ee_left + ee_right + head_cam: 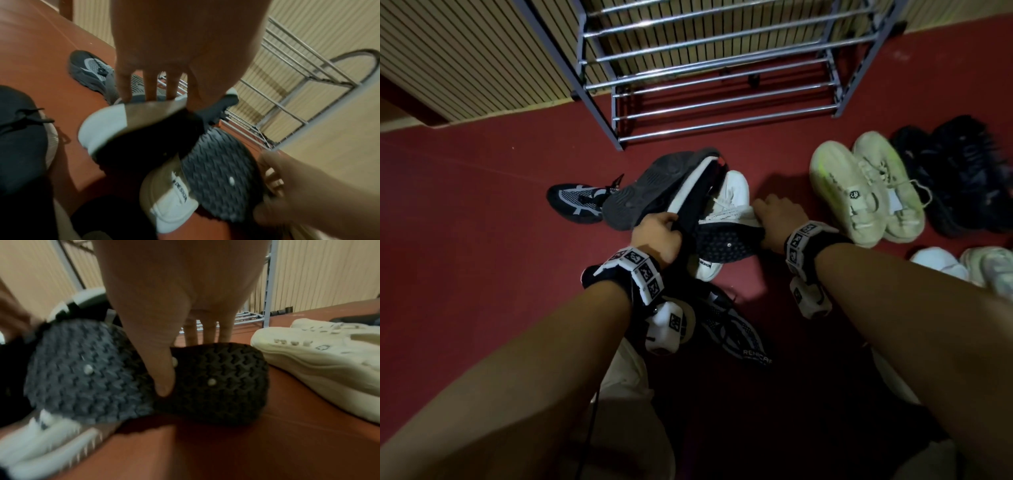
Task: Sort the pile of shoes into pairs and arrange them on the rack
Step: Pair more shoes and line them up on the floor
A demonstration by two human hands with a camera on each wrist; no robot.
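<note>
My left hand (pixel 659 233) grips a black shoe with a white midsole and grey sole (pixel 671 192), tipped on its side and lifted above the pile. The fingers (pixel 150 87) hook over the midsole edge while the thumb sits on the black upper. My right hand (pixel 774 216) holds a white shoe with a black studded sole (pixel 726 240). The thumb (pixel 164 378) presses on that studded sole (pixel 216 369) and the other fingers reach behind it. Under both lies a second white shoe with a "DESIGN" tab (pixel 705 267). The metal rack (pixel 722 85) stands behind, its rails bare.
A grey-black mesh sneaker (pixel 575 202) lies left of the pile, and its like (pixel 736 335) lies by my knees. At the right are a pale green pair (pixel 859 192), a black pair (pixel 962 178) and white shoes (pixel 941 263). The floor (pixel 482 205) is red.
</note>
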